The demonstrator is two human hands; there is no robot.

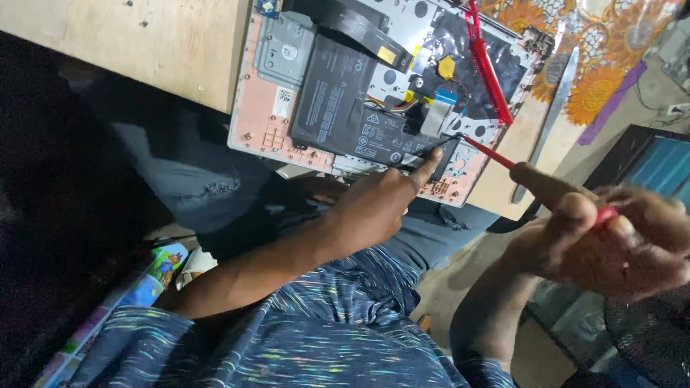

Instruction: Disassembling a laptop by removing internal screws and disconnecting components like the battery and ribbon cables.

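Working inside the pink opened laptop base (269,122) — cover already off, black flat battery (338,100) still seated — right hand (618,241) fingers grip a red-shafted screwdriver (489,152), left hand (374,208) forefinger steadying at the battery's corner.

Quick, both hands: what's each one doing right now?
Left hand: holds nothing; forefinger pressed on the battery edge of the opened laptop.
Right hand: closed on a red screwdriver, tip at the laptop.

- The tabletop (129,43) is showing pale, matt, bare wood.
- The opened laptop chassis (262,122) is looking like pinkish, smooth plastic.
- The battery (338,100) is wearing a matt black skin.
- The drive bracket (284,50) is showing dull grey metal.
- The screwdriver (489,152) is showing glossy red.
- The shorts (316,338) are looking like soft streaked cloth.
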